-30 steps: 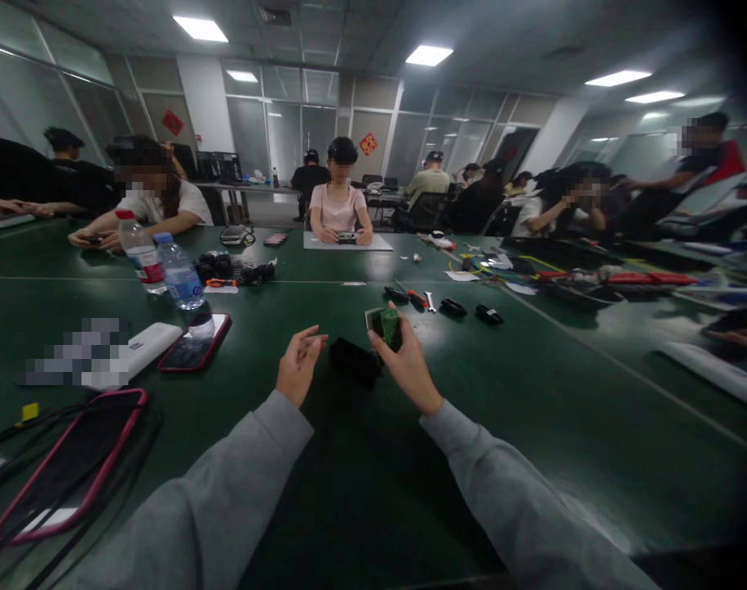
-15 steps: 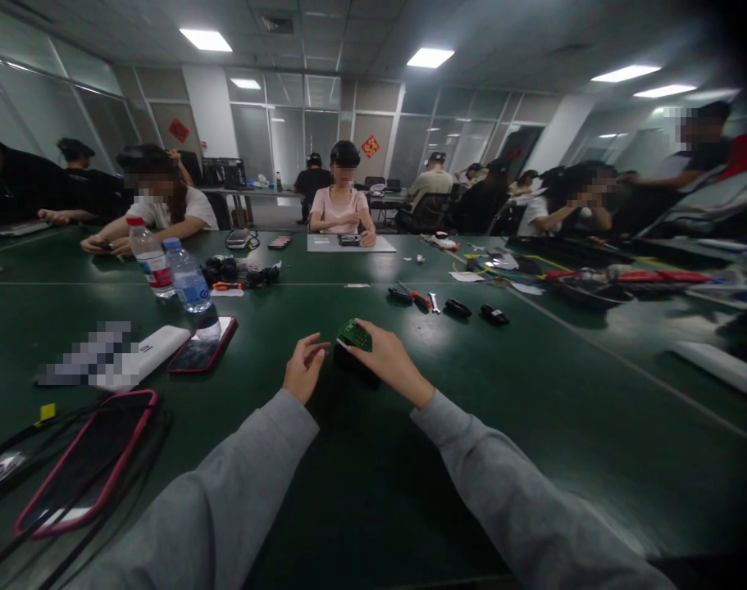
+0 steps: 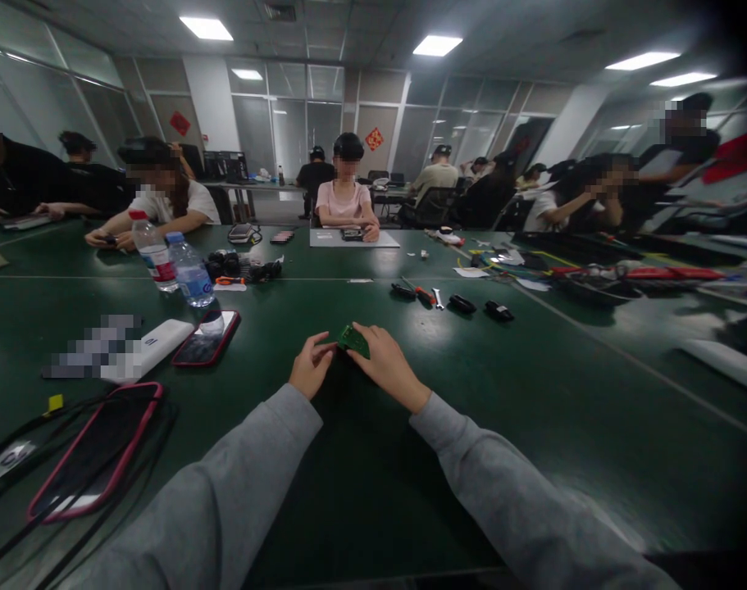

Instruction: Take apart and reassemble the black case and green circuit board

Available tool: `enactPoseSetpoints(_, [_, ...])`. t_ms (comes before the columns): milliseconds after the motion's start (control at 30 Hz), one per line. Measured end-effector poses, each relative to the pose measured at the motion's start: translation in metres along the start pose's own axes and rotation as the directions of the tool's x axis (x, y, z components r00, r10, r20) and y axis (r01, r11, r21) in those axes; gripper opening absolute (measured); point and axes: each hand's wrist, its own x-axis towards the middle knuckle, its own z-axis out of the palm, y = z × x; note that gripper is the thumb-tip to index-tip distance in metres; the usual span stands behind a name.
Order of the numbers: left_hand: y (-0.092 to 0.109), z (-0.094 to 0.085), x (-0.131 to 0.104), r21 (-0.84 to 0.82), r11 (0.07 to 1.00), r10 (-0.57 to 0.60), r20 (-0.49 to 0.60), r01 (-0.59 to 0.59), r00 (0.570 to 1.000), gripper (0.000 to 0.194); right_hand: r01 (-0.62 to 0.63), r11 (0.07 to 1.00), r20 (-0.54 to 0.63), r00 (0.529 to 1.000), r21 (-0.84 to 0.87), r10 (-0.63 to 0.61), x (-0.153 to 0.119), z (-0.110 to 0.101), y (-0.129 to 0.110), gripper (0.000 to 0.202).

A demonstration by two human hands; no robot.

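Observation:
My right hand (image 3: 390,365) is closed around a green circuit board (image 3: 353,339), with its thumb on the near side and fingers over the top. The board is tilted above the dark green table, and part of it is hidden by the hand. Close to the board's left edge is my left hand (image 3: 312,365), its fingers partly bent and apart. Its fingertips reach the edge; whether they press on it is too small to make out.
On the left lie two phones (image 3: 207,338) (image 3: 99,451), a white power bank (image 3: 150,351), black cables and two water bottles (image 3: 192,274). Ahead are a wrench (image 3: 438,298), a screwdriver (image 3: 423,295) and black pouch-like items (image 3: 462,304). A person (image 3: 345,201) sits opposite.
My left hand has moved right, closing the gap to the circuit board. The board has turned slightly in my right hand, and the dark shape seen below it earlier no longer shows clearly.

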Motion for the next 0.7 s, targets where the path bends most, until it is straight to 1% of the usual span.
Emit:
enactPoseSetpoints(67, [0.001,0.001,-0.001,0.006,1.0,0.006,0.015,-0.006,1.0,0.043,0.015,1.0,0.0,1.0,0.0,-0.015,-0.001,-0.002,0.002,0.051])
enactPoseSetpoints(200, [0.005,0.003,-0.004,0.012,1.0,0.002,0.065,-0.003,0.998,0.044,0.061,0.998,0.052,0.997,-0.007,-0.06,-0.004,-0.008,0.009,0.061])
enactPoseSetpoints(267, [0.006,0.004,-0.006,0.022,1.0,0.01,0.09,-0.012,0.996,0.044,0.069,0.997,0.062,0.996,-0.037,-0.067,-0.008,-0.013,0.015,0.061])
enactPoseSetpoints(333, [0.006,0.005,-0.007,0.046,0.999,0.022,0.1,-0.027,0.995,0.043,0.057,0.995,0.051,0.997,-0.077,-0.053,-0.014,-0.019,0.025,0.06])
enactPoseSetpoints(400, [0.006,0.005,-0.008,0.067,0.997,0.029,0.093,-0.035,0.995,0.041,0.023,0.993,0.037,0.999,-0.114,-0.019,-0.022,-0.026,0.043,0.059])
enactPoseSetpoints(467, [0.006,0.004,-0.007,0.062,0.998,0.024,0.076,-0.029,0.997,0.039,-0.024,0.988,0.026,0.999,-0.155,0.028,-0.032,-0.037,0.07,0.058])
enactPoseSetpoints(533, [0.005,0.004,-0.007,0.04,0.999,0.012,0.061,-0.014,0.998,0.04,-0.086,0.973,0.017,0.996,-0.212,0.092,-0.044,-0.053,0.107,0.058])
enactPoseSetpoints(600, [0.003,0.003,-0.006,0.024,1.0,-0.001,0.052,0.0,0.999,0.041,-0.17,0.942,0.002,0.984,-0.29,0.178,-0.058,-0.071,0.15,0.06])
enactPoseSetpoints(700, [0.001,0.002,-0.005,0.042,0.999,-0.009,0.058,0.006,0.998,0.042,-0.3,0.863,-0.045,0.95,-0.407,0.309,-0.08,-0.103,0.217,0.062])
